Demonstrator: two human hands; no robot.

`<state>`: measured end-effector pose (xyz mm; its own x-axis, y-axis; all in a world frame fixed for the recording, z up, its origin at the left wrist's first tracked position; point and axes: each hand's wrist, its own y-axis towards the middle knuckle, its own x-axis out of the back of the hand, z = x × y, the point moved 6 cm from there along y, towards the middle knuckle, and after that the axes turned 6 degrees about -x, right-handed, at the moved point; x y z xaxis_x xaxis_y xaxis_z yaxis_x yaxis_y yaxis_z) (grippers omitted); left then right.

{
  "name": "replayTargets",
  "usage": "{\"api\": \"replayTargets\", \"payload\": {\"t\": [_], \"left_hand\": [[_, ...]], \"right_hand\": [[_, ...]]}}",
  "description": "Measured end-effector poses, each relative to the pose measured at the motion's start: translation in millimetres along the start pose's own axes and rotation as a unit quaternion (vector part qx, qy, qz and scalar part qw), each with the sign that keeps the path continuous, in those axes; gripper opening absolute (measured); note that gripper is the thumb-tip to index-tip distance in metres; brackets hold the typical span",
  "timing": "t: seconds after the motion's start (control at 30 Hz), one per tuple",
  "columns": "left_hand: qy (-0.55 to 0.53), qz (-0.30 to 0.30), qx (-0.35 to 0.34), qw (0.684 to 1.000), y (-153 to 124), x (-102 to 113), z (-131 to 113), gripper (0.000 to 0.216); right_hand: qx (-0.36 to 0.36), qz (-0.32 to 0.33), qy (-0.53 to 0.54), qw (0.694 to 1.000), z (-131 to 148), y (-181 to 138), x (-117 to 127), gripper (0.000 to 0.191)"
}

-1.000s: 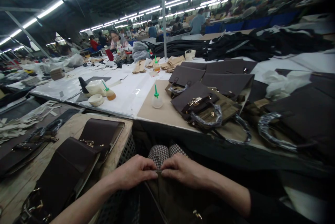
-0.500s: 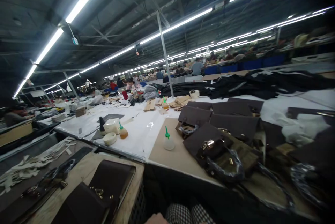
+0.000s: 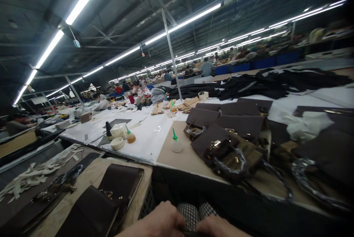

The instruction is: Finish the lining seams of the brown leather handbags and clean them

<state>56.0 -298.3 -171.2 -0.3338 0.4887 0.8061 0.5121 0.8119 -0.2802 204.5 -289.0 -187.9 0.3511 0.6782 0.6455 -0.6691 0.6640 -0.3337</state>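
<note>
Only the backs of my hands show at the bottom edge. My left hand (image 3: 159, 221) and my right hand (image 3: 218, 227) sit close together over my checked trousers (image 3: 193, 214), fingers curled down and pinched on a dark sliver of bag material (image 3: 190, 233) between them. Most of that piece lies below the frame. Ahead, on the long table, lie several dark brown handbags (image 3: 221, 148) with gold clasps and wrapped handles.
A clear glue bottle with a green nozzle (image 3: 175, 144) stands on brown card. An amber bottle (image 3: 130, 137) and a white tub (image 3: 117, 143) stand further left. Brown bag flaps (image 3: 110, 192) lie on a wooden bench at my left. Other people work at far tables.
The view swung up from my lap to the hall, then dipped slightly. My hands left the frame and now show again at the bottom edge, still together.
</note>
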Motion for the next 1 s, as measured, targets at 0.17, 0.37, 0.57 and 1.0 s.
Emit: {"api": "replayTargets", "payload": {"t": [0.17, 0.37, 0.57, 1.0], "left_hand": [[-0.121, -0.040, 0.035, 0.991, -7.3, -2.3, -22.6, 0.003], [-0.110, -0.043, 0.002, 0.993, -1.1, 2.9, -44.3, 0.021], [-0.329, -0.117, 0.046, 0.936, -17.6, -2.3, -25.2, 0.037], [-0.410, -0.259, 0.089, 0.870, -92.6, -82.5, -37.2, 0.072]], "right_hand": [[0.039, 0.076, 0.049, 0.995, -7.9, -15.7, 10.8, 0.017], [0.110, 0.133, 0.092, 0.981, 10.5, -14.8, 14.9, 0.038], [0.099, 0.121, 0.138, 0.978, 8.5, -8.3, 21.3, 0.016], [-0.013, 0.059, 0.080, 0.995, -15.3, 13.5, 26.5, 0.022]]}}
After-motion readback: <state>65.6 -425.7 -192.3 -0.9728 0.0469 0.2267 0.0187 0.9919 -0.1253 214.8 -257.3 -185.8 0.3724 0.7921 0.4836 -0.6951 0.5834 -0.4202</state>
